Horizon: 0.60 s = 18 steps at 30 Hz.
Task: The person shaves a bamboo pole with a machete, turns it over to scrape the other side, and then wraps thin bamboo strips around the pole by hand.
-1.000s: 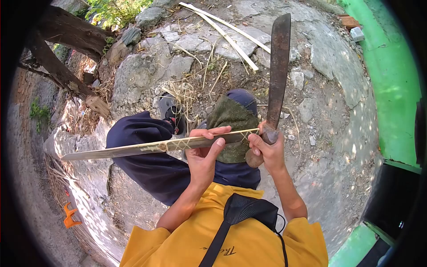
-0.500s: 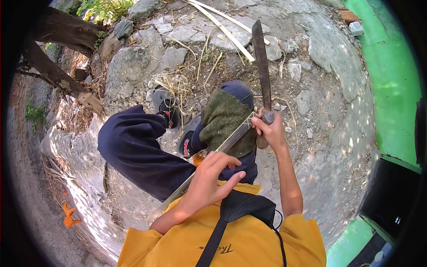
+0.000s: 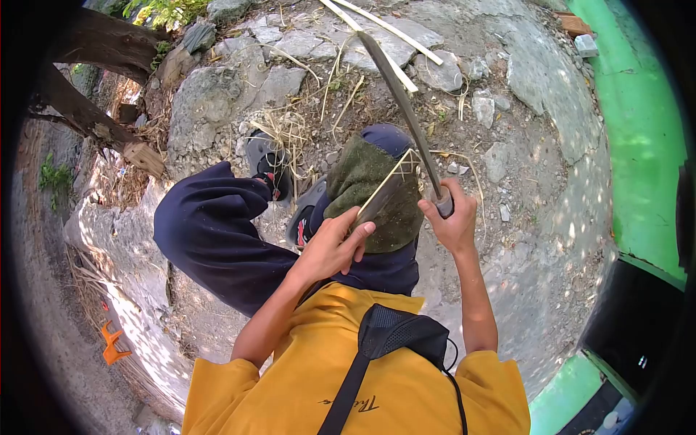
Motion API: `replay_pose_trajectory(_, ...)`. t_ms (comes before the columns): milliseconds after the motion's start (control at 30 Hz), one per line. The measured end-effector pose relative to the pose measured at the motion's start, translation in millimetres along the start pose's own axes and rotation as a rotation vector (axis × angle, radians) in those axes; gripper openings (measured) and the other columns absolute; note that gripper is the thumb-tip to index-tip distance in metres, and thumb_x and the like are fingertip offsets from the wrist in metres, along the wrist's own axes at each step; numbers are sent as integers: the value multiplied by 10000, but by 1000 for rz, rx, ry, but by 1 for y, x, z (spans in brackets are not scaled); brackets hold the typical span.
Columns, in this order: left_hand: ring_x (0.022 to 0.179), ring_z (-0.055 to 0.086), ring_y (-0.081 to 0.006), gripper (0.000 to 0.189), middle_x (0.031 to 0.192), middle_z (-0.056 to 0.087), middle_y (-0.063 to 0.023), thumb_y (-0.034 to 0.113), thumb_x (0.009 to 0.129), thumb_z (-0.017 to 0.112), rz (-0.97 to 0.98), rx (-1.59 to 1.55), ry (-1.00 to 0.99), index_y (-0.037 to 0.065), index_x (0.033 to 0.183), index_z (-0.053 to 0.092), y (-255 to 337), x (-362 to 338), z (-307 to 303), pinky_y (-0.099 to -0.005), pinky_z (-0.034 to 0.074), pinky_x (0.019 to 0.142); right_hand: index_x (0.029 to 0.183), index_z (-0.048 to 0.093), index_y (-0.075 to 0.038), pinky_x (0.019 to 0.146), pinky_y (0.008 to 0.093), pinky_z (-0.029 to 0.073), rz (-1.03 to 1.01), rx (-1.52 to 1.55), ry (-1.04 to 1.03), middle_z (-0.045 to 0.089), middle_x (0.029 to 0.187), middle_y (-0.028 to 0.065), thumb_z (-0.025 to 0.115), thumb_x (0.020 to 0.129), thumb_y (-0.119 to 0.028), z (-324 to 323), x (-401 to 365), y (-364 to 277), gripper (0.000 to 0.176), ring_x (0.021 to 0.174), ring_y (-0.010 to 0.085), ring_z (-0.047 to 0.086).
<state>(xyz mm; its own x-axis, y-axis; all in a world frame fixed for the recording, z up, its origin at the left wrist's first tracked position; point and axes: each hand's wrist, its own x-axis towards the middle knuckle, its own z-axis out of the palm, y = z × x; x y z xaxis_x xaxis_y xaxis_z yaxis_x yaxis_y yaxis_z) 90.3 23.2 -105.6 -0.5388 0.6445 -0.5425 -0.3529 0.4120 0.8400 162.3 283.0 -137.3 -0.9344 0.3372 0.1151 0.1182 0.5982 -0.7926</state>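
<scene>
strip (image 3: 390, 191) juts from the left hand (image 3: 333, 249); right hand (image 3: 454, 219) grips the machete (image 3: 416, 127).

A yellow lettered shirt (image 3: 341, 370) above dark blue trousers (image 3: 217, 232).

Near end of the flat wooden piece with the cross-laced tip (image 3: 388, 190) is out of sight behind the left hand (image 3: 333, 248); length unreadable. Right hand (image 3: 455, 217) covers part of the grip on the long dark-bladed machete (image 3: 400, 90). Pale split strips (image 3: 395, 32) cut off at the far edge. Script on the yellow shirt (image 3: 290, 391): too small to read fully. Orange plastic item (image 3: 113, 344), left: too small to identify.
</scene>
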Motion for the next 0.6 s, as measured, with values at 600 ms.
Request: replay_pose_trajectory(600, 390, 578, -169, 310, 620, 520, -37, 272, 1141, 487, -37, -77, -85, -3, 999, 481, 10, 4, 0, -322, 425, 361, 953, 683, -115, 533, 439, 507, -125, -325, -208, 663, 646, 100, 725, 929, -592, -6, 1, 14, 479, 591, 334, 694)
